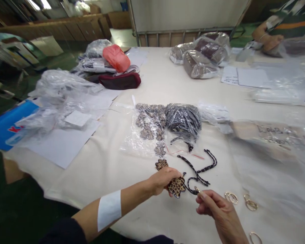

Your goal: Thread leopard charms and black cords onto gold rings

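Between the thumb and fingers of my left hand is a flower-shaped leopard-print charm. My right hand pinches a gold ring, with a black patterned cord at its side; whether the cord runs through the ring I cannot tell. Another black cord lies on the table just beyond. A second leopard-print charm rests behind my left hand. Loose gold rings lie to the right of my right hand. Further back are a clear bag of leopard charms and a bag of black cords.
Wrapped bags and pouches are heaped at the back left, near crumpled plastic. More wrapped pouches stand at the back. Plastic bags cover the right side. A co-worker's hand is at the far right.
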A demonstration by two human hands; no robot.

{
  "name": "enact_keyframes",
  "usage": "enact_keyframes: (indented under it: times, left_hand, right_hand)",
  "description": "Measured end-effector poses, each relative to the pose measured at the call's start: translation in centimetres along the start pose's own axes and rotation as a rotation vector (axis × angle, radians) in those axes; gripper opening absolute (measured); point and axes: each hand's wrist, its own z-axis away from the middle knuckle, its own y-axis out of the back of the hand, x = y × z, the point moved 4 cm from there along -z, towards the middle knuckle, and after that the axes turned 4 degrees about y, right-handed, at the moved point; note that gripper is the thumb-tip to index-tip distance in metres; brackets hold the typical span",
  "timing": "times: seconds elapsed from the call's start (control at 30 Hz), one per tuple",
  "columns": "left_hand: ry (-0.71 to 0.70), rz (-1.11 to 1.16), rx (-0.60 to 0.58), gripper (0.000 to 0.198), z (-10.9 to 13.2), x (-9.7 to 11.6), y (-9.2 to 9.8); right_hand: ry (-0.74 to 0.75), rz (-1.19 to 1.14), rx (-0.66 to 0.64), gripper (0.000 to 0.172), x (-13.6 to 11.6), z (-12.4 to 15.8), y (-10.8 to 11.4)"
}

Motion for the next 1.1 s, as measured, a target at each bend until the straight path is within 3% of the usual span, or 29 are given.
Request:
enact_keyframes:
  times: [0.1,0.23,0.47,0.77,0.9,1.1]
  left_hand:
    - [0.096,0.260,-0.008,0.028,2.2,-0.4,0.0]
    - [0.030,0.316,-0.005,0.029,4.6,0.1,0.1]
    - [0.057,0.328,-0.075,0.038,7.3,0.3,0.4]
    - [-0.017,0.237,-0.146,0.061,8.6,0.3,0.5]
    - [-0.045,0.156,-0.137,0.054,8.7,0.4,0.4]
    - [-0.019,0.193,-0.134,0.053,8.2,0.0,0.4]
  right_hand:
    - [-0.027,0.013,-0.029,0.038,0.1,0.1,-1.2]
    - [-0.014,0.051,-0.104,0.037,-0.3,0.6,-2.9]
    - [0.027,0.102,-0.204,0.038,-0.7,1.7,-5.1]
    - [0.067,0.177,-0.267,0.033,-1.4,2.8,-6.9]
    - [0.108,0.208,-0.268,0.034,-1.5,2.8,-7.0]
    - [0.337,0.294,-0.170,0.028,-2.3,3.2,-6.6]
